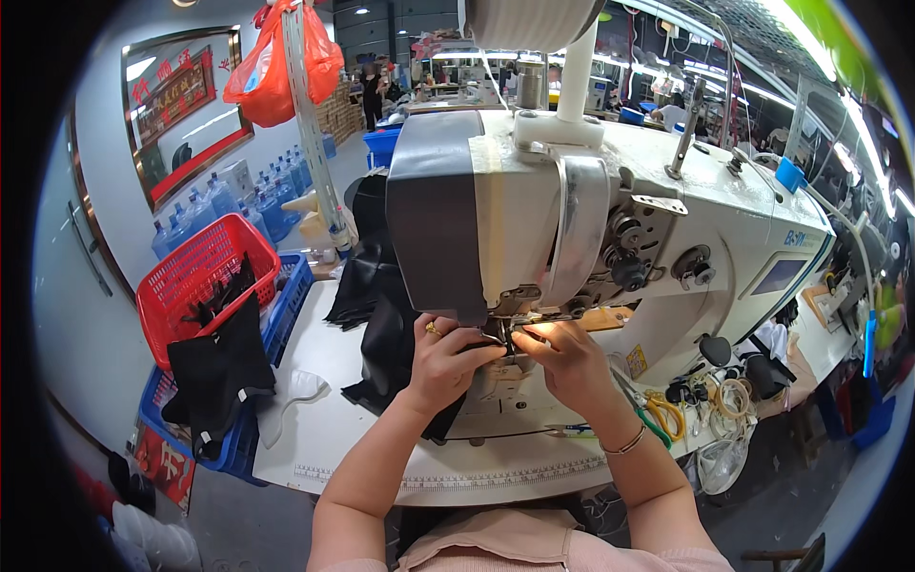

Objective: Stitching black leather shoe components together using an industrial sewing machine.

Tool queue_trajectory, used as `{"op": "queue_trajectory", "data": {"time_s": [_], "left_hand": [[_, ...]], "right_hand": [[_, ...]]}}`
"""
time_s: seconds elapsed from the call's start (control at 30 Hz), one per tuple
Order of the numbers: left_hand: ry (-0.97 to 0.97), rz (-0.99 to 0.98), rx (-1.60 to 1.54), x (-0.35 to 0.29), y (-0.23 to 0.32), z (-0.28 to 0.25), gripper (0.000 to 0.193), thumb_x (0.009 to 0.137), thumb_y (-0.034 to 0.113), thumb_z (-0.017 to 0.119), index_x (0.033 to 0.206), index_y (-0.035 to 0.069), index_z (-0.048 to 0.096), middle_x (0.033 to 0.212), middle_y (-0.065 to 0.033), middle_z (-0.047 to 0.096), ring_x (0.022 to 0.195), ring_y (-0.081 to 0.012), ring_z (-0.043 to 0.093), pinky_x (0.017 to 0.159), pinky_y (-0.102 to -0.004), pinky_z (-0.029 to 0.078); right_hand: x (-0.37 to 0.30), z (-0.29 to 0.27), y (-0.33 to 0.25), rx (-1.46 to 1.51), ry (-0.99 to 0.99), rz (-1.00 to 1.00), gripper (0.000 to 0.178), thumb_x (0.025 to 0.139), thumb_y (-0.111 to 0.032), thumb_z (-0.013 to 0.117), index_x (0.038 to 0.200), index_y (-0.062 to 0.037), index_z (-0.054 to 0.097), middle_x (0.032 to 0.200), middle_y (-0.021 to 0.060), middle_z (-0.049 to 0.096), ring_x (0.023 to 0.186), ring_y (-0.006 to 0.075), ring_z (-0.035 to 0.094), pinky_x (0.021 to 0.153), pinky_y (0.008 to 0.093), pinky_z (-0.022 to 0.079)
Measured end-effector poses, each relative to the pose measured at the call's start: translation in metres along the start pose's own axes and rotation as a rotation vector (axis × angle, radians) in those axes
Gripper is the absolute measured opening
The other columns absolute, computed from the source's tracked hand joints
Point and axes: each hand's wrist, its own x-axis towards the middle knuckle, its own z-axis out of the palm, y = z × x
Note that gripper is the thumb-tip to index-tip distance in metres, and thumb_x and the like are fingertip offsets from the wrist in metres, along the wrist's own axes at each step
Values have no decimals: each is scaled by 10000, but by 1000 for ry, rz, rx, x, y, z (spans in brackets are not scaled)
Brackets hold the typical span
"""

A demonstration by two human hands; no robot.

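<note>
Both hands meet under the head of a white sewing machine [519, 205], close to its needle. My left hand [443, 362], with a ring on one finger, pinches the edge of a black leather-like piece [386, 305]. That piece drapes over the table to the left of the machine and partly under my left forearm. From the other side, my right hand [572, 362] has its thumb and fingers closed at the same dark edge beside the needle. A light shines on its fingers. The exact stitching spot is mostly hidden by my fingertips.
A red basket [200, 276] with black pieces sits on a blue crate [248, 429] at left. Yellow-handled scissors [667, 415], tape rolls [732, 398] and small tools lie right. A ruler strip [457, 480] follows the table's front edge. A red bag [284, 71] hangs upper left.
</note>
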Motion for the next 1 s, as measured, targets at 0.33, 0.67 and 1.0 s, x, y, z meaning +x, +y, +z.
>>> {"op": "queue_trajectory", "data": {"time_s": [0.33,0.67,1.0], "left_hand": [[40,-52,-107,-6,-24,21,159,684,41,645,757,176,685,799,14,618,832,-209,553,845,-378,339],[-69,-223,-120,-13,-19,22,412,595,114,702,976,45,562,953,-125,544,979,-316,506,877,-419,381],[72,-668,211,-13,-124,-11,146,842,139,511,793,29,594,762,-199,609,674,-377,608,598,-438,485]], "right_hand": [[0,1,-2,10,-22,37,399,708,11,611,1084,-124,612,1064,52,585,914,244,592,773,354,508],[-54,4,-4,145,79,323,386,733,118,463,1071,-16,592,1148,159,566,1005,316,586,842,363,480],[-142,-13,-36,170,-135,521,194,769,12,567,938,-34,650,1006,155,632,887,336,619,767,383,511]]}}
